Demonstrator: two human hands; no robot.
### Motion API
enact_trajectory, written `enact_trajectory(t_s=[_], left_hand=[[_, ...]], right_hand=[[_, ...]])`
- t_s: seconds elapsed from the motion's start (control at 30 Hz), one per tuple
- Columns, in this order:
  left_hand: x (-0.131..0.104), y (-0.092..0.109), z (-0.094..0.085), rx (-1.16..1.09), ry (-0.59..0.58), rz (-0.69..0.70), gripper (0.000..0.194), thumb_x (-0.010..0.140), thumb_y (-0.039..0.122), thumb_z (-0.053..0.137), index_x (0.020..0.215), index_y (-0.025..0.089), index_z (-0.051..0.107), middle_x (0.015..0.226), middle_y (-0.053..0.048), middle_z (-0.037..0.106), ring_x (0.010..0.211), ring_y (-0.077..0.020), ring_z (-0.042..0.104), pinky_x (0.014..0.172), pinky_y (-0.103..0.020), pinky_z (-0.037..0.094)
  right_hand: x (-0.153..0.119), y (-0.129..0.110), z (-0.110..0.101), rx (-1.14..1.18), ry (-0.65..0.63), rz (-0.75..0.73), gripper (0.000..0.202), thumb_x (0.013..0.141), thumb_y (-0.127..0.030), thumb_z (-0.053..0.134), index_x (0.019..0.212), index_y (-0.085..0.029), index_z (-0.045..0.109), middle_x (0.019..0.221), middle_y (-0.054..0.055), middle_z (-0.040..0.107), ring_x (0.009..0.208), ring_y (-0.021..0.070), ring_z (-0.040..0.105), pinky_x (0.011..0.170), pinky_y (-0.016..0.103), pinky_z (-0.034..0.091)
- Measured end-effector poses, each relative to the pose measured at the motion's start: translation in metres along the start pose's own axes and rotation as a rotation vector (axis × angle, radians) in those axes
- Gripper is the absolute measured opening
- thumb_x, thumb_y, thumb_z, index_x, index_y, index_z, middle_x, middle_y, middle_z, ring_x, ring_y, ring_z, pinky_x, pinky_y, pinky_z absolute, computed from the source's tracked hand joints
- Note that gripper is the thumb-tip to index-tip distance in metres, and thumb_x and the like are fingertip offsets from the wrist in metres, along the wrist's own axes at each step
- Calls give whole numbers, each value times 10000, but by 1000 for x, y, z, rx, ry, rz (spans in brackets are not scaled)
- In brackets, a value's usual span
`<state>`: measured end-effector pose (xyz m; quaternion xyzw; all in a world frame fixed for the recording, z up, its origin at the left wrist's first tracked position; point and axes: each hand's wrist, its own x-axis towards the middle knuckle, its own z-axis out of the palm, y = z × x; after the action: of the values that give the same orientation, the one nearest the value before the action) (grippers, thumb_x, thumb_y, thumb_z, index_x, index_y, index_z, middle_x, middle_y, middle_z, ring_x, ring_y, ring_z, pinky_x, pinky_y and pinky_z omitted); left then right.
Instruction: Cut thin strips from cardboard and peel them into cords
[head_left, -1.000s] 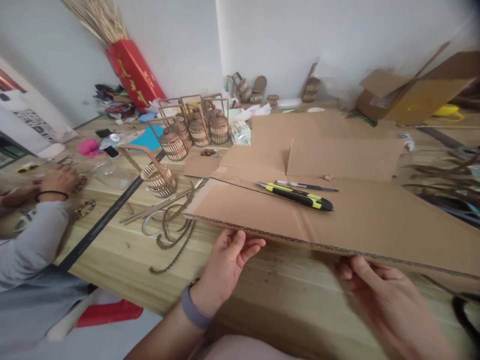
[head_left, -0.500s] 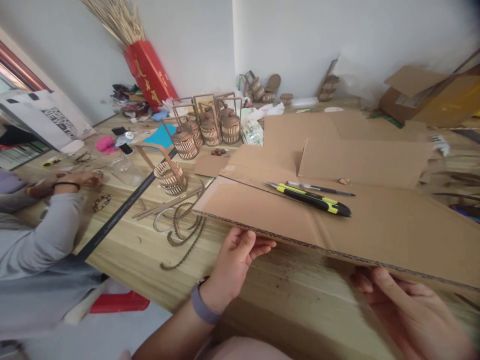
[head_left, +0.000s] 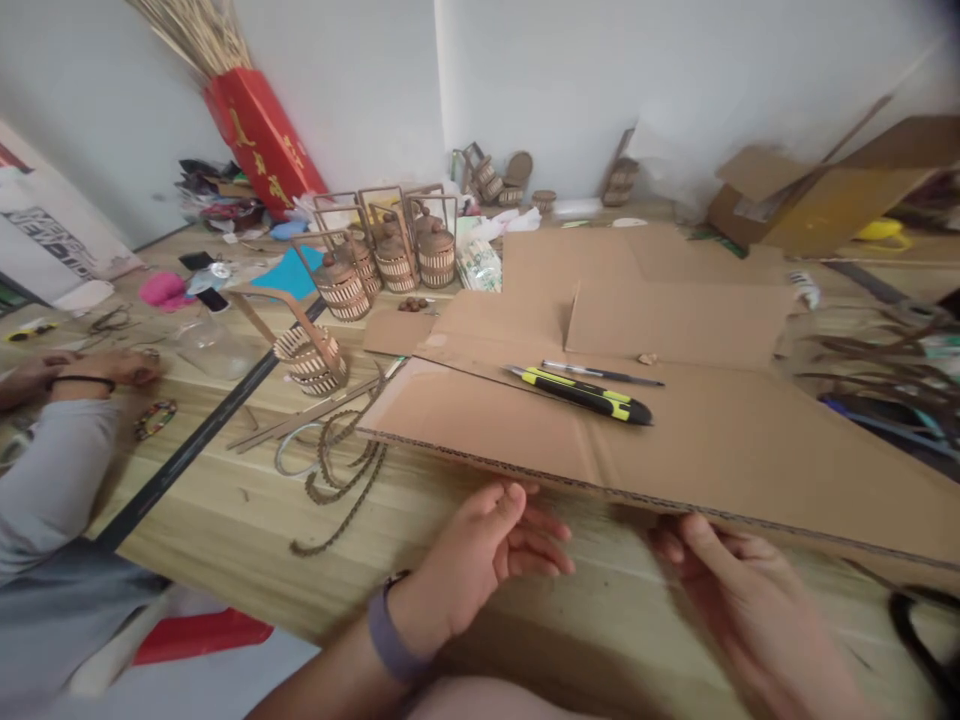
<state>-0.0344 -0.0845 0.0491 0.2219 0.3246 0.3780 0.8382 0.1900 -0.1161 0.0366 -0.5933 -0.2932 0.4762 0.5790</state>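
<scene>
A large flattened cardboard sheet (head_left: 720, 450) lies across the table, its front edge raised towards me. My right hand (head_left: 750, 590) pinches that edge, thumb on the rim and fingers partly hidden beneath. Just below the edge, farther left, my left hand (head_left: 487, 550) is open with its fingers spread; whether a fingertip touches the cardboard I cannot tell. On top of the sheet rest a black and yellow-green utility knife (head_left: 585, 393) and a thin pen (head_left: 604, 373). Its blade end points left.
Left of the cardboard stand a small lidless bamboo basket (head_left: 311, 358) and curled braided strips (head_left: 337, 470). Several lidded baskets (head_left: 394, 255) are behind. Another person's sleeved arm (head_left: 67, 450) rests at the far left. A cardboard box (head_left: 847, 190) stands back right.
My left hand has let go of the cardboard's edge and spread its fingers below it. My right hand keeps its hold. The view has swung right.
</scene>
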Motion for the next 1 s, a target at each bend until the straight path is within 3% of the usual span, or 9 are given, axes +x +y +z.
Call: enact_trajectory(t_s=[0.07, 0.13, 0.23, 0.37, 0.57, 0.73, 0.83, 1.0], left_hand=[[6, -4, 7, -18, -80, -168, 690, 644, 708, 848, 966, 134, 643, 785, -81, 773, 614, -179, 748, 547, -213, 544], [15, -7, 17, -7, -101, -308, 655, 763, 761, 716, 867, 117, 654, 738, -89, 757, 554, -175, 729, 475, -205, 505], [26, -8, 34, 35, 18, -401, 624, 1003, 641, 439, 696, 125, 612, 595, -63, 686, 443, -137, 662, 403, -189, 424], [29, -7, 46, 63, 169, -360, 536, 1057, 384, 380, 633, 132, 590, 521, -33, 629, 380, -102, 587, 402, -185, 391], [28, -7, 47, 97, 233, -287, 445, 996, 279, 452, 605, 129, 604, 523, -38, 620, 394, -101, 558, 432, -204, 403], [28, -9, 44, 106, 249, -230, 439, 982, 208, 440, 598, 110, 631, 554, -47, 638, 418, -100, 577, 456, -205, 436], [27, -10, 43, 132, 249, -223, 443, 976, 200, 447, 587, 107, 636, 548, -49, 635, 416, -100, 577, 447, -201, 424], [27, -8, 48, 150, 256, -271, 512, 1014, 235, 400, 582, 102, 640, 556, -65, 644, 416, -101, 576, 445, -203, 420]], right_hand=[[-1, 7, -1, -1, -21, -12, 515, 544, -651, 888, 542, -210, 623, 535, -6, 537, 547, 121, 456, 566, 279, 439], [-2, 14, -2, -18, -35, 0, 499, 578, -641, 879, 560, -206, 637, 555, 4, 565, 573, 132, 489, 593, 287, 445], [-3, 23, -1, -27, -50, 31, 502, 592, -640, 873, 547, -205, 626, 554, 12, 577, 601, 152, 526, 605, 298, 445], [-6, 28, 2, 1, -74, 73, 506, 565, -665, 874, 576, -208, 656, 610, 29, 634, 655, 173, 572, 663, 325, 480], [-13, 14, 1, 64, -80, 178, 556, 515, -691, 887, 569, -173, 692, 642, 64, 671, 621, 146, 564, 641, 306, 496], [-18, 0, -27, 139, 60, 253, 618, 498, -765, 845, 637, -197, 646, 637, 28, 667, 451, 84, 443, 420, 245, 383], [-21, -6, -47, 136, 139, 266, 598, 525, -732, 854, 596, -200, 591, 498, -30, 531, 385, 58, 345, 358, 210, 263], [-20, -17, -62, 141, 152, 209, 550, 534, -609, 902, 544, -192, 544, 500, -46, 465, 416, 47, 323, 399, 219, 314]])
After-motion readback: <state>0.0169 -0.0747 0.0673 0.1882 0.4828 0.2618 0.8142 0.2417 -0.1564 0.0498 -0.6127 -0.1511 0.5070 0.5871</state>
